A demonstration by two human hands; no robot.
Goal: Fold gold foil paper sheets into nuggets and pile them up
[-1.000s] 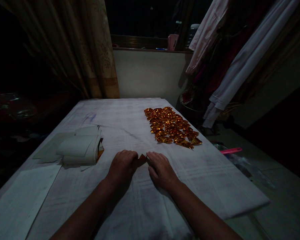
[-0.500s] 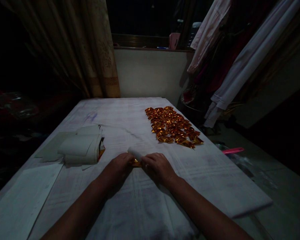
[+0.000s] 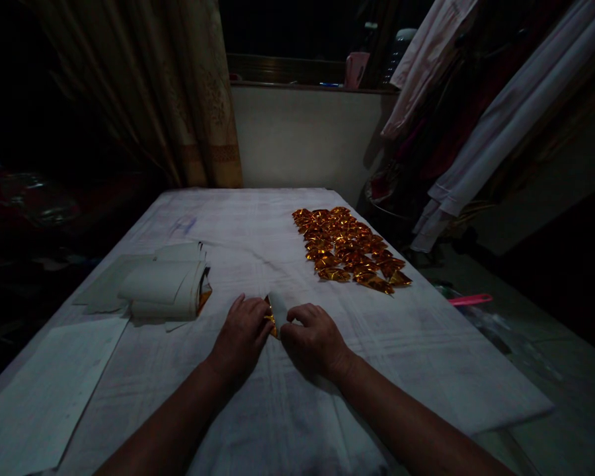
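My left hand (image 3: 241,332) and my right hand (image 3: 313,338) meet at the middle of the white-covered table (image 3: 277,396). Between their fingertips they pinch a small sheet of gold foil paper (image 3: 276,311), its white back turned up and a gold edge showing below. Both hands rest on the cloth with fingers curled around the paper. Further back on the right lies a spread of several folded gold foil pieces (image 3: 350,250).
A stack of white-backed foil sheets (image 3: 166,291) lies to the left of my hands, with a larger pale sheet (image 3: 49,390) at the near left. A curtain (image 3: 178,99) hangs behind the table and clothes (image 3: 456,119) hang at the right. A pink object (image 3: 469,299) lies on the floor.
The paper between my hands was a small orange tip, then turned its white back up. My hands have drawn slightly closer together around it. The camera shifted a little.
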